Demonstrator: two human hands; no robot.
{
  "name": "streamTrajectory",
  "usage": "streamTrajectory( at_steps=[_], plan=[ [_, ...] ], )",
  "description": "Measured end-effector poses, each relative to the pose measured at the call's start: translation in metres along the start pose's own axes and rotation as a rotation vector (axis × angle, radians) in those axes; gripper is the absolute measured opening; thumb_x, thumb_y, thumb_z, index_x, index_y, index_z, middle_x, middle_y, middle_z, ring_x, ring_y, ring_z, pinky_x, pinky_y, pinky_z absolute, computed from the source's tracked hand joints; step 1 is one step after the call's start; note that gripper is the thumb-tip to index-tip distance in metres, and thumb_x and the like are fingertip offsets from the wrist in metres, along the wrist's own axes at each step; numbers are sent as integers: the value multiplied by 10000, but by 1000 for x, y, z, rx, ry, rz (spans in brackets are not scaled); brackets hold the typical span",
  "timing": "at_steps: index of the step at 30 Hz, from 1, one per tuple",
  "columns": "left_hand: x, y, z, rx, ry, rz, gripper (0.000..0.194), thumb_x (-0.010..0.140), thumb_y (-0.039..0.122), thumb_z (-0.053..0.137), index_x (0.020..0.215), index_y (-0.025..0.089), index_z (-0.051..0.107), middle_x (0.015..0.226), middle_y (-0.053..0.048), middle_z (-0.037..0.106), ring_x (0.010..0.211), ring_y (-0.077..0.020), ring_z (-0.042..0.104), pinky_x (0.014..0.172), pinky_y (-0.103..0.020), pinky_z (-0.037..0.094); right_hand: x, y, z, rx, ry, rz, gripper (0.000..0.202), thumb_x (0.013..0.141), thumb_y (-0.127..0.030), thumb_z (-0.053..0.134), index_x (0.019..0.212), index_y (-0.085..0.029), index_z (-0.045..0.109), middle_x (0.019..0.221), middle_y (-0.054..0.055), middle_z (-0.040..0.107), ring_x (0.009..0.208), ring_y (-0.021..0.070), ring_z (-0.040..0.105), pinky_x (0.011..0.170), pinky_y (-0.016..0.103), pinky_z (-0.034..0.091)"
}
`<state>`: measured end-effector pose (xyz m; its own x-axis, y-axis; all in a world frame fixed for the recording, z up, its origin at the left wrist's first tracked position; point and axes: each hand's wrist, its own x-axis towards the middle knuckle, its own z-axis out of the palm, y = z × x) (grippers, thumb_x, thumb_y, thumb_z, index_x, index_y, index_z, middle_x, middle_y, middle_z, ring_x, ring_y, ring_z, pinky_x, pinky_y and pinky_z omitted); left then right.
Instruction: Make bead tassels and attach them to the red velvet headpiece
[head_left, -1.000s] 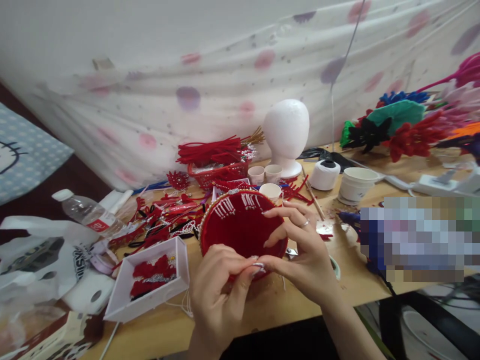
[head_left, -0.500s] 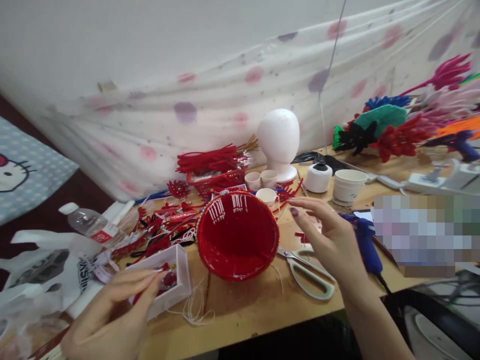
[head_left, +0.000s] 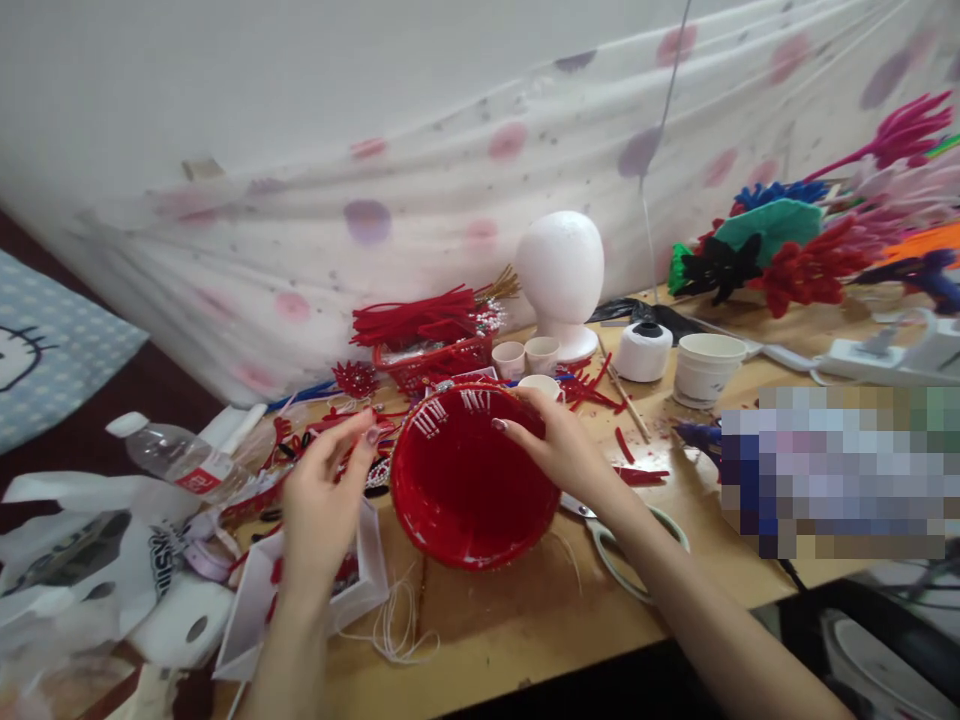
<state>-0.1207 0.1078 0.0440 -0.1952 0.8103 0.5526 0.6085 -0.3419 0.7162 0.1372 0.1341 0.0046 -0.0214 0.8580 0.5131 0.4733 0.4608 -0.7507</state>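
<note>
Red cap (head_left: 472, 490): mid-scene on the counter (head_left: 517, 630), its hollow turned this way; from here I see short white bead strands (head_left: 430, 418) inside the far rim.
Right hand (head_left: 551, 435): grasping the cap's far right rim, thumb inside the hollow, the other fingers mostly hidden behind it.
Left hand (head_left: 330, 480): raised just beside the cap's left edge, fingers bent, thumb and forefinger near each other; I cannot tell whether anything is pinched there.
Near left: a white box (head_left: 369, 560) holding red pieces, partly behind the left forearm, with loose white string (head_left: 390, 640) to its right.
Near right: scissors (head_left: 579, 507), partly covered by the right forearm.
Far side: a white foam head (head_left: 562, 270), with a red basket (head_left: 435, 370) of fuzzy red stems (head_left: 412, 315) to its left and a thread cone (head_left: 645, 352) to its right.
Far left: a clear bottle (head_left: 184, 455), tilted over.
Far right: fuzzy flowers (head_left: 802, 270) in several colours.
</note>
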Motion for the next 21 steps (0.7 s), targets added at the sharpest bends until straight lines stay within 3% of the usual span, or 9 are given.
streamTrajectory(
  at_steps=[2, 4, 6, 12, 21],
  plan=[
    [6, 10, 23, -77, -99, 42, 517, 964, 538, 476, 1290, 175, 648, 1408, -135, 639, 1323, -254, 580, 1147, -428, 408, 0, -8, 1, 1, -5, -25, 345, 925, -315, 629, 1242, -177, 632, 1235, 152, 717, 1140, 281, 678, 994, 492, 525],
    [8, 16, 38, -103, -207, 21, 561, 1018, 520, 329, 1233, 146, 688, 1341, -145, 684, 1314, -243, 589, 1164, -430, 382, 2, -16, 2, 4, 8, -53, 380, 922, -331, 621, 1259, -158, 642, 1252, 163, 715, 1151, 286, 678, 1004, 500, 522],
    [5, 21, 45, -111, -250, -10, 551, 1031, 486, 314, 1193, 143, 713, 1271, -136, 725, 1264, -247, 626, 1144, -428, 405, 5, -24, 3, 7, 25, -90, 362, 916, -303, 605, 1236, -148, 674, 1228, 152, 735, 1127, 271, 696, 994, 475, 535],
    [-13, 31, 42, -57, -214, -8, 507, 1036, 473, 347, 1169, 173, 734, 1200, -107, 759, 1186, -249, 671, 1071, -396, 476, -1, -33, 1, -4, 39, -183, 353, 859, -237, 591, 1177, -162, 725, 1118, 103, 787, 984, 229, 747, 900, 394, 576],
    [-17, 33, 43, -48, -204, 14, 415, 1039, 396, 392, 1169, 209, 739, 1147, -75, 769, 1137, -226, 678, 1041, -380, 498, -3, -30, 2, -18, 52, -187, 318, 880, -251, 607, 1154, -155, 738, 1063, 93, 802, 898, 210, 750, 851, 364, 578]
  ],
)
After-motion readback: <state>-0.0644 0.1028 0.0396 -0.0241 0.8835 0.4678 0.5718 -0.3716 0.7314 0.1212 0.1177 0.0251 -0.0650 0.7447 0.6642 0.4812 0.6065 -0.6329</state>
